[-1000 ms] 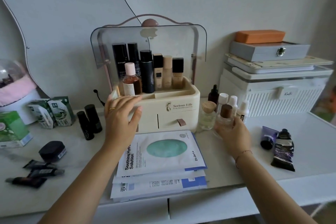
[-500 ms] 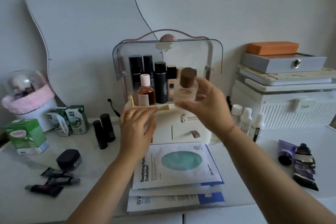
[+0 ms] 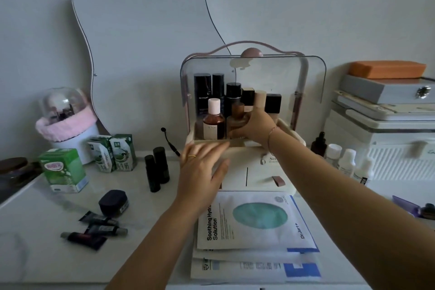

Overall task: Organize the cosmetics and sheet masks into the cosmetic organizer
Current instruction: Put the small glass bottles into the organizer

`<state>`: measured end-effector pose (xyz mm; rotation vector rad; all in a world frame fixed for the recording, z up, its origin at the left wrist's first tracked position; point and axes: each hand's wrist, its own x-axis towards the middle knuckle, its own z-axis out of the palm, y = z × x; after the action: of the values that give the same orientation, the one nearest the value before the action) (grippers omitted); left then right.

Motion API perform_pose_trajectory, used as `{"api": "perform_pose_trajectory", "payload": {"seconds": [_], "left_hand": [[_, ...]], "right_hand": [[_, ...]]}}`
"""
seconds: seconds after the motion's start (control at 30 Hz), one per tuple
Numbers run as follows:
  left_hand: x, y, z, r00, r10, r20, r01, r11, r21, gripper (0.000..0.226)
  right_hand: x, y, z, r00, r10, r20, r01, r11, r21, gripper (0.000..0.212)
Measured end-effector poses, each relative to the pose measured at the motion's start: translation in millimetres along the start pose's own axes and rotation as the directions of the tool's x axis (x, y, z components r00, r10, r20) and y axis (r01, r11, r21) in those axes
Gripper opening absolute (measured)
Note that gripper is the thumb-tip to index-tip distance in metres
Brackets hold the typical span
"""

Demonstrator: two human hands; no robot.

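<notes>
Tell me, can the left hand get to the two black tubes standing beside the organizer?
Probably yes. The left hand is open and hovers just right of the black tubes, with nothing between them.

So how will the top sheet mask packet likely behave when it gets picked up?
The top sheet mask packet looks thin and flat, so it will probably flop or bend if lifted by one edge. Its glossy face may slide off the stack of packets beneath. Likely light.

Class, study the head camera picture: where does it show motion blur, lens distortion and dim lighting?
Head view: the left hand is smeared by motion blur at the fingers; wide-angle bending curves the table edge and the storage box at right; light is dim and flat, with the mirror reflecting no glare.
</notes>
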<state>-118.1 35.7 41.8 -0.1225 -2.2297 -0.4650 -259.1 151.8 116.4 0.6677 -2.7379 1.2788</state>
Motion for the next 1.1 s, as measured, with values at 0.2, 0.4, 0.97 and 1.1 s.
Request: {"api": "perform_pose_trajectory", "payload": {"seconds": [0.2, 0.4, 0.97, 1.1], "left_hand": [[0.2, 0.7, 0.1, 1.000, -0.004, -0.006, 0.003, 1.000, -0.018, 0.042], [1.1, 0.3, 1.5, 0.998, 0.031, -0.049, -0.031, 1.000, -0.005, 0.038], [1.3, 5.6, 3.6, 0.999, -0.021, -0.038, 0.020, 1.000, -0.015, 0.036], [1.3, 5.6, 4.1, 0.999, -0.014, -0.043, 0.014, 1.000, -0.019, 0.033]], "right_hand": [[-13.8, -8.3, -5.8, 0.998, -0.013, 0.068, 0.019, 0.996, -0.088, 0.041], [-102.9, 42.1, -33.5, 0.822, -0.227, -0.522, 0.332, 0.936, 0.115, 0.039], [-104.9, 175.9, -26.2, 0.913, 0.225, -0.339, -0.170, 0.968, 0.183, 0.059], [-119.1, 166.9, -31.5, 0.867, 0.234, -0.440, -0.167, 0.968, 0.185, 0.051]]}}
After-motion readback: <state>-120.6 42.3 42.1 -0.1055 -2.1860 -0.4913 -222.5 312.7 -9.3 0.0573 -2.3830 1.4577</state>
